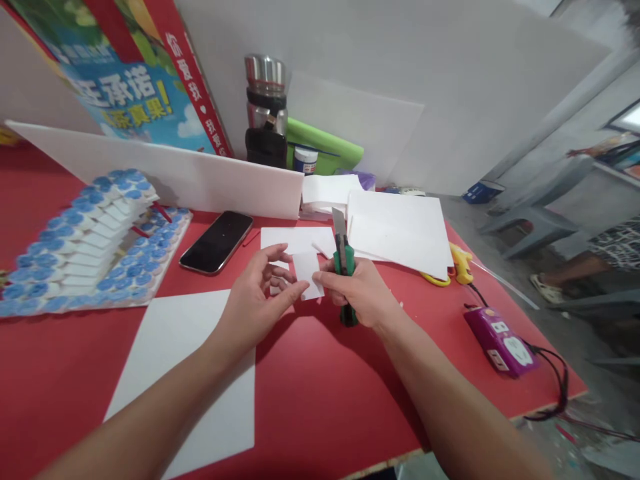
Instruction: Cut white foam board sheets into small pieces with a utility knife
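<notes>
My right hand point(361, 292) is closed round a green utility knife point(343, 257), blade pointing up and away, and its thumb and forefinger also pinch a small white piece point(307, 272). My left hand point(260, 293) pinches the same piece at its lower left edge, other fingers spread. Both hands hover over the red table point(320, 373). A white sheet point(299, 239) lies just behind the hands.
A black phone point(217, 242) lies left of the hands. A stepped white-and-blue model point(95, 233) sits far left. White boards point(400, 230), a large white sheet point(190, 373), a flask point(265, 113), a yellow tool point(461, 263) and a purple power strip point(501, 340) surround them. A person's foot point(547, 287) is at right.
</notes>
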A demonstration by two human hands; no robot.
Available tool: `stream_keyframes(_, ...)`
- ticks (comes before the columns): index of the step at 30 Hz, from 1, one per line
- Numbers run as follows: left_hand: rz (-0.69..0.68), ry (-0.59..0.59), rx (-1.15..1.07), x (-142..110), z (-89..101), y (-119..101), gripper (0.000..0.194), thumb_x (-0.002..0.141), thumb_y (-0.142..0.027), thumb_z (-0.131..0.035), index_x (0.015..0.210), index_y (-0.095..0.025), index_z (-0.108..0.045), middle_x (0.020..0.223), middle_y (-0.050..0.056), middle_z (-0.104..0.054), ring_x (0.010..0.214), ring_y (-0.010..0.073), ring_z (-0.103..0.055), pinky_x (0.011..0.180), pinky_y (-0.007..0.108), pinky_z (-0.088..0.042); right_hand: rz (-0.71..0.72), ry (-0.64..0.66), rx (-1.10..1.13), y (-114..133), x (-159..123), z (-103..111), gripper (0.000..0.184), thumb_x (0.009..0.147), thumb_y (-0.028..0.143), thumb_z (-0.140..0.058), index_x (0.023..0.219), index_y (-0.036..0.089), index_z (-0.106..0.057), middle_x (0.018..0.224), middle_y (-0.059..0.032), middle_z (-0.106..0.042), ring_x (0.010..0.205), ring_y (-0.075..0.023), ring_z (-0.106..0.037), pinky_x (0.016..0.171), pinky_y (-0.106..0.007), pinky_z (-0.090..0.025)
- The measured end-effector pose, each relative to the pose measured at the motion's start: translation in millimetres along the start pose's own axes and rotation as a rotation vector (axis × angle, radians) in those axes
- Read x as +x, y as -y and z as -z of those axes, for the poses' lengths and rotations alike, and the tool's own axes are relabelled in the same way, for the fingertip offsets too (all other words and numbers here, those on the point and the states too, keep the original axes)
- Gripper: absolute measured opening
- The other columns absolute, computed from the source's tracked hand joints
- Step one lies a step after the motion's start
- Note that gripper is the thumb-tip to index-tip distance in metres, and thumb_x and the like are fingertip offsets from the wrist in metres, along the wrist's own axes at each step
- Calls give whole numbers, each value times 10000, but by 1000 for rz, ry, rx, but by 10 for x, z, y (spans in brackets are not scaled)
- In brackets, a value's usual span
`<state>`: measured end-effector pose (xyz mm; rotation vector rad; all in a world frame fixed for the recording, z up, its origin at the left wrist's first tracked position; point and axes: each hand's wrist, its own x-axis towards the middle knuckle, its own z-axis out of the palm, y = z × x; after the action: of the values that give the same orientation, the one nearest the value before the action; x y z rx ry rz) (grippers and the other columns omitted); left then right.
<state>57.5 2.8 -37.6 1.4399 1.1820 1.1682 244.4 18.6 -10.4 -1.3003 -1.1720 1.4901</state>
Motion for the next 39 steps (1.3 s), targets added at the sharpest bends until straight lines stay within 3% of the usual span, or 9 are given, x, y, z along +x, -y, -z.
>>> stream_keyframes(4,140,24,-151,-21,-43,-74,554,843,-435,-797,1301,-212,-579,1025,43,-688,866,202,-705,761,341,-574,28,-10,-78,-5,-33,-37,220,712,300,-814,708,189,-624,460,91,-463,437,-75,-376,455,-242,-281)
stream_keyframes(7,182,24,-210,-26,-45,-95,521,838,-438,-808,1259,-205,-607,1031,65,-740,933,230,-727,800,348,-571,38,29,-105,-42,-30,-26,285,725,350,-854,707,188,-621,497,80,-499,459,-73,-397,459,-237,-286)
stream_keyframes(10,222,-7,-265,-8,-19,-67,508,813,-425,-834,1220,-200,-630,1016,56,-747,851,208,-726,751,331,-566,16,96,-9,-82,-8,-1,336,711,396,-886,736,189,-623,519,78,-513,460,-70,-395,445,-229,-279)
stream_keyframes(14,246,-43,-343,23,7,-18,504,758,-396,-885,1154,-186,-655,921,28,-744,729,164,-698,675,290,-545,-1,144,123,-108,13,3,341,710,385,-889,758,191,-613,543,73,-534,456,-66,-414,434,-214,-283)
stream_keyframes(18,293,-86,-391,40,4,2,531,695,-386,-927,1098,-169,-657,921,46,-759,762,179,-710,701,297,-556,-7,136,146,-117,12,-17,306,733,351,-855,767,200,-591,548,62,-560,474,-87,-485,425,-208,-295)
stream_keyframes(23,325,-121,-422,69,11,-3,462,656,-366,-940,965,-168,-660,760,4,-717,625,134,-649,644,274,-527,28,177,187,-100,0,-6,226,787,289,-769,763,207,-559,513,81,-521,419,-73,-449,425,-212,-293)
stream_keyframes(28,301,-140,-414,80,6,-8,471,626,-372,-951,962,-177,-685,761,-13,-679,668,130,-628,650,262,-516,-11,249,212,-76,0,10,320,763,330,-841,754,203,-547,536,86,-514,402,-57,-422,415,-212,-271)
stream_keyframes(33,302,-148,-457,84,5,29,480,641,-376,-941,1016,-191,-705,810,-13,-668,741,136,-635,689,259,-528,-10,126,224,-77,36,1,427,663,336,-935,808,204,-555,529,109,-484,416,-42,-378,428,-200,-274)
stream_keyframes(39,328,-212,-507,114,30,18,528,632,-322,-937,1092,-175,-724,864,-1,-677,718,123,-622,658,256,-533,58,-36,242,-92,53,-1,438,678,284,-920,950,205,-586,601,111,-514,425,-40,-390,428,-202,-296)
